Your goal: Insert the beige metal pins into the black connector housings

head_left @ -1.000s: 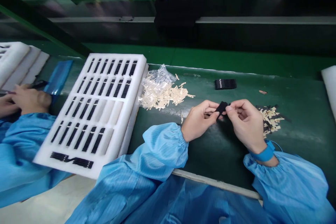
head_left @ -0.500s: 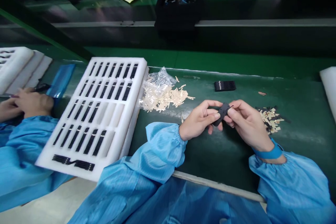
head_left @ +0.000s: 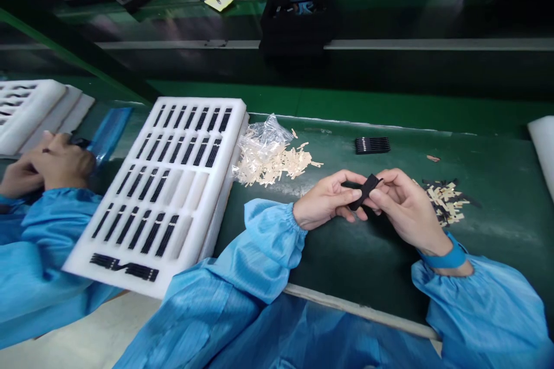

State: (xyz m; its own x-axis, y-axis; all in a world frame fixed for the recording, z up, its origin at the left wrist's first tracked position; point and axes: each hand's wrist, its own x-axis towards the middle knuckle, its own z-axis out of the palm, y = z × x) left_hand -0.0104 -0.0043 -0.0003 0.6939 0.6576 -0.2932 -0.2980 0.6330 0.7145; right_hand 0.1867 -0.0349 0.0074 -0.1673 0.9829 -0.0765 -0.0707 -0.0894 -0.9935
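My left hand [head_left: 331, 199] is closed on a small black rectangular plastic piece [head_left: 366, 191], thumb on its near face. At the piece's right side, my right hand [head_left: 404, 202] pinches a thin dark strip [head_left: 381, 182], mostly hidden by the fingers. Just right of that hand lies a pile of cream and black slips [head_left: 448, 202]. Beyond both hands, a row of stacked black pieces [head_left: 372, 145] rests on the green bench. A larger heap of cream slips [head_left: 285, 164] spills from a clear plastic bag [head_left: 266, 135] on the left.
A white foam tray [head_left: 197, 184] with slots of black pieces stands left, stacked on another. Beyond it, a co-worker's hands [head_left: 60, 161] are beside a blue sheet [head_left: 110, 130]. More foam [head_left: 543, 138] stands at the right edge. A black bin [head_left: 298, 11] is across the bench.
The black piece has turned in my fingers: its face with small holes no longer shows, and a plain dark side does. My right fingers have shifted slightly against it.
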